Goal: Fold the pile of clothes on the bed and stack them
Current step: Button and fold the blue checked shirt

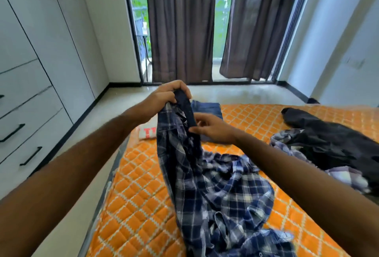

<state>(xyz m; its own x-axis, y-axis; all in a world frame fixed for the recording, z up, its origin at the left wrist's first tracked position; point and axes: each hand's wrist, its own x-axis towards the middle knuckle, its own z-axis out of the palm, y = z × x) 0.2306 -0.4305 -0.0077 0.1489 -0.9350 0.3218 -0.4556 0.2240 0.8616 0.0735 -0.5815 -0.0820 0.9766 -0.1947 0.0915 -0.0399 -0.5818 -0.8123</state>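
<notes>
Your left hand point(168, 94) grasps the dark collar of the blue plaid shirt point(215, 185) and lifts it above the bed point(143, 205). Your right hand point(211, 127) pinches the same collar lower down. The rest of the shirt lies near the bed's front edge.

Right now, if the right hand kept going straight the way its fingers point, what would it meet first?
The right hand points left, already pinching the plaid shirt's dark collar band. Beyond that, probably the left forearm; depth is unclear.
</notes>
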